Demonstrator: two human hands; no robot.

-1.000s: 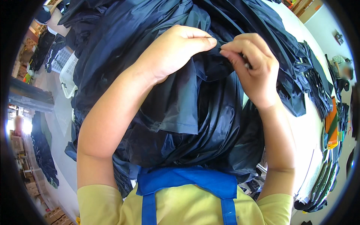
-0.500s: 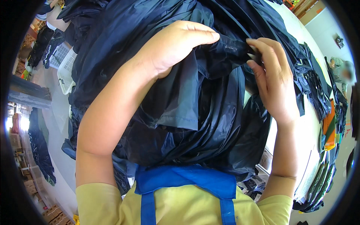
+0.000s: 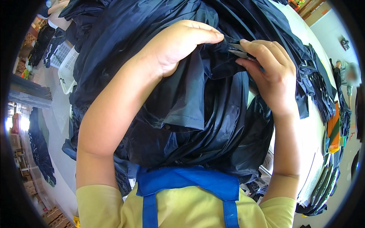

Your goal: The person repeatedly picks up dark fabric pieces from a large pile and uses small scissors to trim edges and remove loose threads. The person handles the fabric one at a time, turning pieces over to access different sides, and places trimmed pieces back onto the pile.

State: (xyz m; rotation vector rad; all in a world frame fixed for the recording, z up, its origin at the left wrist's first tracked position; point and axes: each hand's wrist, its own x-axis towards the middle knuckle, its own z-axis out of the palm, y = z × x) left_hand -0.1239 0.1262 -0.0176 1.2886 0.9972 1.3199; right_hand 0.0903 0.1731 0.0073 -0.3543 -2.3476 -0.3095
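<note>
Head view: the left hand (image 3: 186,40) pinches a fold of glossy dark-navy fabric (image 3: 182,114), heaped beneath both hands, seemingly steadying it; the right hand (image 3: 272,68) has its grip closed around small silver metal snips (image 3: 239,54), tips pointing at that fold.

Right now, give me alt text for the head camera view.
The left hand pinches dark shiny fabric while the right hand holds a two-bladed metal tool close to it. The person wears a yellow shirt and a blue apron.
</note>
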